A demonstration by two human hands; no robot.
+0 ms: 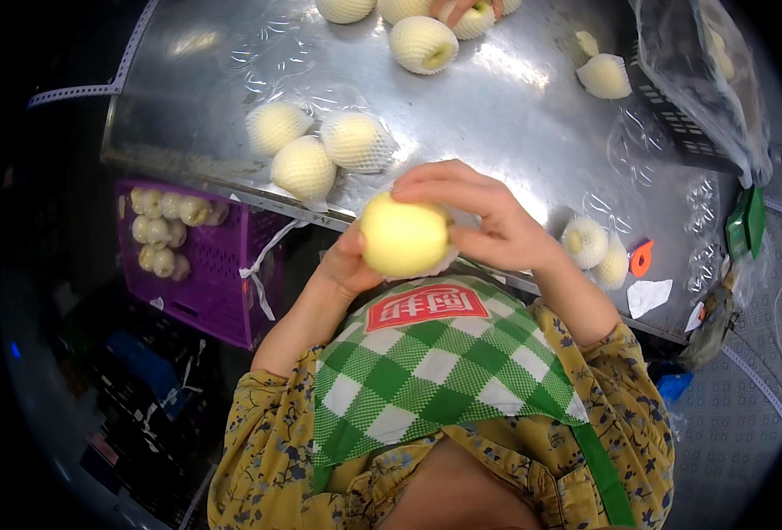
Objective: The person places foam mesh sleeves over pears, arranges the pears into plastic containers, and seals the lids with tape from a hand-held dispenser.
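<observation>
A yellow apple (404,235) is held between my two hands, just above the near edge of the steel table. My left hand (351,262) cups it from the left and below. The fingers of my right hand (490,215) rest on its top and right side. A strip of white foam netting (434,268) shows under the fruit, mostly hidden. Beyond my left hand, three fruits in foam nets (305,169) lie together on clear plastic film. Two more netted fruits (584,244) sit to the right of my right hand.
Another person's hand (457,10) touches netted fruit at the far side. A purple crate (212,265) with packed fruits stands lower left. At right are a black crate lined with plastic (682,126), a green tape dispenser (745,222), an orange ring-shaped item (641,258) and torn paper (649,297).
</observation>
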